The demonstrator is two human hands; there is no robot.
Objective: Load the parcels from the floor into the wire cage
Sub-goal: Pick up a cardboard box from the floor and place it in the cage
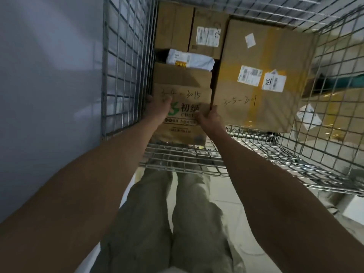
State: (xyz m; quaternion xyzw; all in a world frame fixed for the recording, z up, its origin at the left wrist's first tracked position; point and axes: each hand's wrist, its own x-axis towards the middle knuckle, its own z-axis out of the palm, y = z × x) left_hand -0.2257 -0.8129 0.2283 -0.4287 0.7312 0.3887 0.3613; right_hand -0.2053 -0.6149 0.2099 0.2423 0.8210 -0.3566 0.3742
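Observation:
A brown cardboard parcel [183, 95] with green printed characters and handwritten numbers sits at the front left of the wire cage [126, 62]. My left hand [159, 108] grips its left side and my right hand [208, 119] grips its right edge. Close beside it on the right stands a large taped box [262, 79] with white labels. Behind it lie a white plastic mailer [190, 60] and two more cardboard boxes [189, 28]. The lowered front panel [197, 158] of the cage lies under my forearms.
A grey wall [49, 75] runs close along the cage's left side. More parcels [331, 117] show through the right mesh, outside the cage. A white box [352, 207] sits on the pale tiled floor at the right. My legs stand just before the cage.

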